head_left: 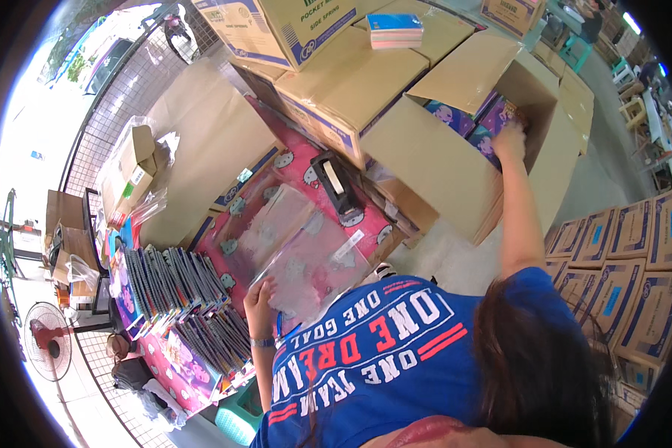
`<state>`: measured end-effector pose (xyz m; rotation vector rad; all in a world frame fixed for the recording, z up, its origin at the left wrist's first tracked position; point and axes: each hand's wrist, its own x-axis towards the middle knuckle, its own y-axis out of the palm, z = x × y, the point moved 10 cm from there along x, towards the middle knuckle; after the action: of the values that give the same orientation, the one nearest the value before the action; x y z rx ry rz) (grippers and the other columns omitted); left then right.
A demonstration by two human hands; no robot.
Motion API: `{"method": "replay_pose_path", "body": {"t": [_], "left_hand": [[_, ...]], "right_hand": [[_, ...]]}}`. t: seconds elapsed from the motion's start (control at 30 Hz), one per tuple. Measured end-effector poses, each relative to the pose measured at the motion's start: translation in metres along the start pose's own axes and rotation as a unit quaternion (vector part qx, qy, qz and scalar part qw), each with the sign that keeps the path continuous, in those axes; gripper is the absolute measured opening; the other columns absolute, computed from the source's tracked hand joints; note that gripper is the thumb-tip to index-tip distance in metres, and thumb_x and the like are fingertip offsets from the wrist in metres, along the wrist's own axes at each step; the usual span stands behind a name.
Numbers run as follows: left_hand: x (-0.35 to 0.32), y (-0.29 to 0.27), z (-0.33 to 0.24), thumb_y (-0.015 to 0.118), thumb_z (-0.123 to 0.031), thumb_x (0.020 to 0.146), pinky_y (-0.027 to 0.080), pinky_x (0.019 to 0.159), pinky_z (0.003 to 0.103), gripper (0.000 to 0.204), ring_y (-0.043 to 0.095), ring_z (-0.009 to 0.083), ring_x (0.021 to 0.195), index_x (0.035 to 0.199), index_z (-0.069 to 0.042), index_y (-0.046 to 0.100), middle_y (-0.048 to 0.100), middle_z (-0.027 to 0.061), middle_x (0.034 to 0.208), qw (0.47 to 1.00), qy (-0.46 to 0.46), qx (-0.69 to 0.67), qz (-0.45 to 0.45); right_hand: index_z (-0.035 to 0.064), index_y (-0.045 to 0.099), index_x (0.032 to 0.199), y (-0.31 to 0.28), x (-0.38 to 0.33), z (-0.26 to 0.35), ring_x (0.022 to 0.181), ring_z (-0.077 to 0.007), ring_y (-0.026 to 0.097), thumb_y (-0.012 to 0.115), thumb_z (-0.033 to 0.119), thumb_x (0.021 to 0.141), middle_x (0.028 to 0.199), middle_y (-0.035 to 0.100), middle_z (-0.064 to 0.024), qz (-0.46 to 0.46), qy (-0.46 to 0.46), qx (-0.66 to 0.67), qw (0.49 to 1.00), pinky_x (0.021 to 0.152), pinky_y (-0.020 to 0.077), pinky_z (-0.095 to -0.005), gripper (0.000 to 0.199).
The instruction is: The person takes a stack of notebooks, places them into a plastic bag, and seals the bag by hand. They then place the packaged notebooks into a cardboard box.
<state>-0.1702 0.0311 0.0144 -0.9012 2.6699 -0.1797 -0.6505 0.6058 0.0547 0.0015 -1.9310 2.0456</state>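
Note:
My right arm reaches into an open cardboard box at the upper right. Inside it are purple illustrated notebooks, and my right hand is on them; its fingertips are hidden. On the pink cartoon-print tabletop lies a clear plastic bag with a white label strip. Beside the bag's near left edge is my left hand, its fingers loosely apart, with nothing seen in it. Left of that hand, spiral-bound notebooks stand stacked in two rows, their coils facing up.
A black tape dispenser sits behind the plastic bag. Large cartons line the far side, with a blue-topped pad stack on one. More cartons are piled at right. A fan stands at left, near a green stool.

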Motion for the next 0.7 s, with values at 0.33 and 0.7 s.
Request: {"method": "replay_pose_path", "body": {"t": [0.33,0.7], "left_hand": [[-0.109,-0.270,-0.086,0.055,-0.007,0.092,0.047,0.084,0.030,0.021,0.060,0.0154,0.094,0.109,-0.001,0.065,0.066,0.0095,0.109,0.837,0.203,0.110,-0.496],[-0.122,-0.463,0.146,0.045,-0.048,0.092,0.050,0.081,0.042,0.064,0.061,0.0234,0.096,0.138,-0.003,0.042,0.058,0.0136,0.119,0.953,-0.195,0.080,-0.218]], "right_hand": [[0.0030,0.067,0.102,-0.103,-0.065,0.106,0.082,-0.0277,0.067,0.055,0.016,0.089,0.089,0.069,-0.0141,-0.142,-0.153,0.315,0.926,0.074,0.0520,-0.0364,0.022],[0.0004,0.054,0.122,-0.097,-0.579,0.427,0.110,-0.0331,0.058,0.067,0.031,0.085,0.116,0.061,-0.0203,0.475,-0.623,0.478,0.397,0.094,0.0456,-0.0394,0.050]]}}
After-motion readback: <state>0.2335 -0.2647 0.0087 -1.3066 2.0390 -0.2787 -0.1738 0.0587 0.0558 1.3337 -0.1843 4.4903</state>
